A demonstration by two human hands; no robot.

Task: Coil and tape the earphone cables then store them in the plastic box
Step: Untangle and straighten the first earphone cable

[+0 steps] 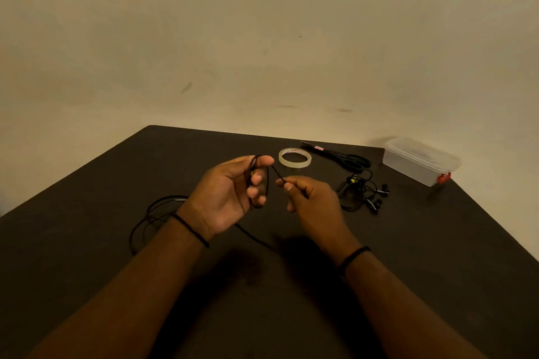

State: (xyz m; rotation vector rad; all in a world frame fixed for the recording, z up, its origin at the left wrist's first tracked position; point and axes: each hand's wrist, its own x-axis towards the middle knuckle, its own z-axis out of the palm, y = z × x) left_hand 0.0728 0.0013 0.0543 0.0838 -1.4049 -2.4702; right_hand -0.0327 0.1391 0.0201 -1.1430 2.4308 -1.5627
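Cable [267, 181] looped round L fingers [256, 179], pinched by R fingers [284, 182].

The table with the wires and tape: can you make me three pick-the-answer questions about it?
1. Where is the tape roll?
A. in the box
B. flat on the table, beside the scissors
C. on a wrist

2. What colour is the clip on the plastic box?
A. red
B. blue
C. green

3. What is the left hand doing?
A. lying flat
B. holding scissors
C. holding loops of black cable

Answers: B, the roll lies left of the scissors; A, a red clip shows at the box's near corner; C, cable loops round its fingers while the right hand pinches the strand.
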